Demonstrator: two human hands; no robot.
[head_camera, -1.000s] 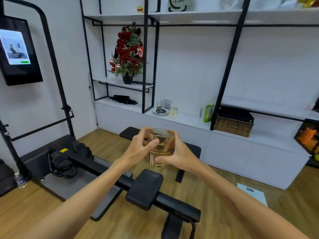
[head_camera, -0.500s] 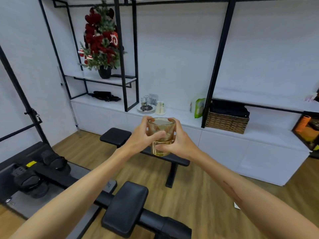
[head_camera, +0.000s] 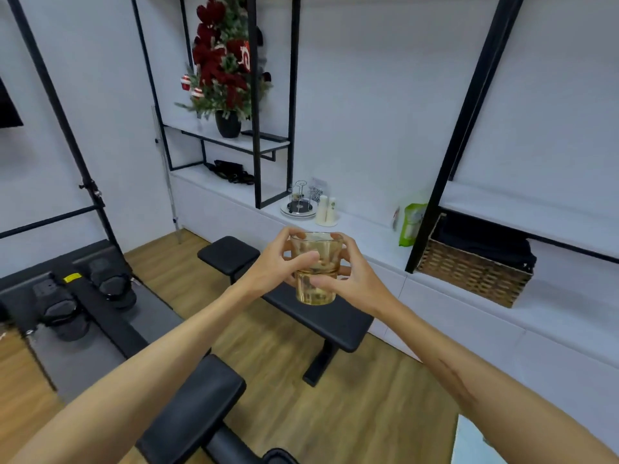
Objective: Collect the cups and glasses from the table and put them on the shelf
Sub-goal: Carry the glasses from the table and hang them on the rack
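An amber see-through glass (head_camera: 315,289) is held upright in mid-air at the centre of the head view. My left hand (head_camera: 277,265) grips its left side with fingers and thumb curled round it. My right hand (head_camera: 348,275) grips its right side the same way. Ahead stands the white low shelf (head_camera: 365,236) along the wall, framed by black metal posts. On that shelf are a small round tray with a wire stand (head_camera: 299,205) and two pale cups (head_camera: 326,212).
A black padded bench (head_camera: 301,296) stands on the wooden floor between me and the shelf. A rowing machine (head_camera: 83,296) lies to the left. A wicker basket (head_camera: 475,272), a green packet (head_camera: 412,223) and a potted red-and-green tree (head_camera: 225,68) sit on the shelving.
I have moved closer to the shelf and the view has swung. The glass stays gripped in both hands, raised slightly toward the shelf.
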